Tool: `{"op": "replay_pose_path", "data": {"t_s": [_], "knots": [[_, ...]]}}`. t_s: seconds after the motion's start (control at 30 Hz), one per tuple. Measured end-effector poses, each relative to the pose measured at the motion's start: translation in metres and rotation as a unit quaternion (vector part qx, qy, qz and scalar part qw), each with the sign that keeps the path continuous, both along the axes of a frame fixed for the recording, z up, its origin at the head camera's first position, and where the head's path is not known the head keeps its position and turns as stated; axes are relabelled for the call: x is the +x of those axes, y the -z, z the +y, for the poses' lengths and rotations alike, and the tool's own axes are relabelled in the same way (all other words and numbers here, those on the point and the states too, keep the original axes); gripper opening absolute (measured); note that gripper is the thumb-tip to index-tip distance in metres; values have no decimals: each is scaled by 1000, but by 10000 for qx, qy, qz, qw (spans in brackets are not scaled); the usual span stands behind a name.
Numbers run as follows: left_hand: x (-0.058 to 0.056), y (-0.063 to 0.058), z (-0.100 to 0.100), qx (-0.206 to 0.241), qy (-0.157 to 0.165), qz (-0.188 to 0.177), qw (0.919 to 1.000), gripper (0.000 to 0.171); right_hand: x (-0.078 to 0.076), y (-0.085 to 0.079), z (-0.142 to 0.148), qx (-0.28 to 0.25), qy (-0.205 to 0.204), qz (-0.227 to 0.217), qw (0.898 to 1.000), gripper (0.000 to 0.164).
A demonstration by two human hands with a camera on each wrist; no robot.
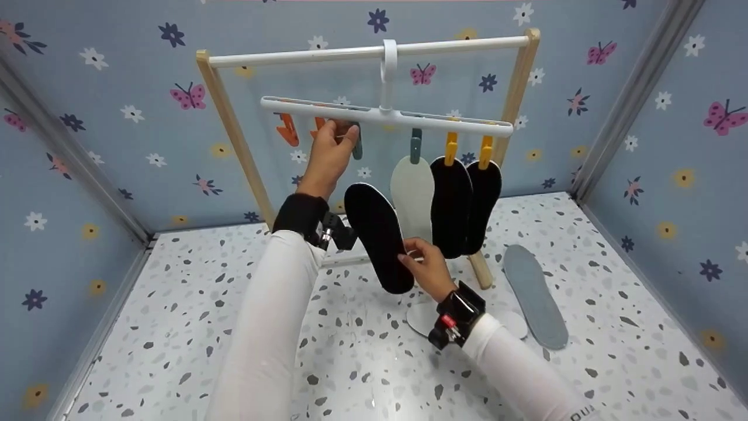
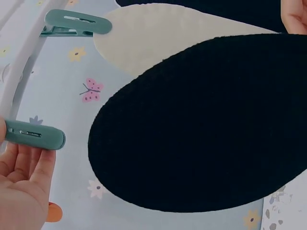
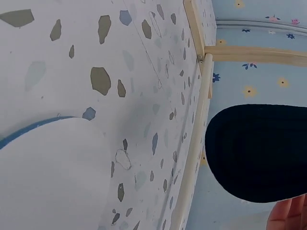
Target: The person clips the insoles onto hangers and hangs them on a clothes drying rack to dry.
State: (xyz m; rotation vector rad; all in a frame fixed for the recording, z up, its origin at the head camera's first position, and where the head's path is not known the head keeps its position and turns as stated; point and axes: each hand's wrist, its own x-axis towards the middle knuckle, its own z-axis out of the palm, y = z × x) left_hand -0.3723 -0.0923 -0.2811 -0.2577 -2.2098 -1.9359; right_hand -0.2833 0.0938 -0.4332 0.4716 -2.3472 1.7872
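My left hand (image 1: 330, 158) pinches a dark green clip (image 2: 36, 136) on the white hanger (image 1: 327, 109), thumb on one side and fingers on the other. Below it, my right hand (image 1: 429, 269) grips a black insole (image 1: 378, 237) by its edge, near the lower end. The insole's upper end tilts left and stands apart from the clip. From another green clip (image 1: 415, 146) hangs a pale insole (image 1: 412, 190), partly behind the held one. Two yellow clips (image 1: 451, 149) hold a black insole (image 1: 451, 210) and a second black insole (image 1: 485, 204) at the right.
The hanger hooks over a rack's white bar (image 1: 298, 56) with wooden legs (image 1: 236, 137). Orange clips (image 1: 287, 130) hang at its left end. A grey insole (image 1: 536, 296) lies on the speckled surface (image 1: 193, 327); white insoles (image 3: 57, 177) lie partly under my right wrist. Patterned walls stand around.
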Motion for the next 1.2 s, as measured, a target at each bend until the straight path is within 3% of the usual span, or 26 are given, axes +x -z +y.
{"op": "replay_pose_path", "data": {"t_s": [0.27,0.5,0.87,1.2], "knots": [[3,2,7,214,-212,-1,9995,26,-1,1,-1,-57,130,-3,9999,15],[4,-2,12,124,-458,-41,9989,28,-22,27,1,-455,286,-402,9977,17],[2,-3,19,265,-608,-146,9977,23,-25,29,0,-523,275,-392,9975,17],[3,-2,20,205,-653,-188,9975,26,-5,0,-4,-504,125,-278,9983,17]]}}
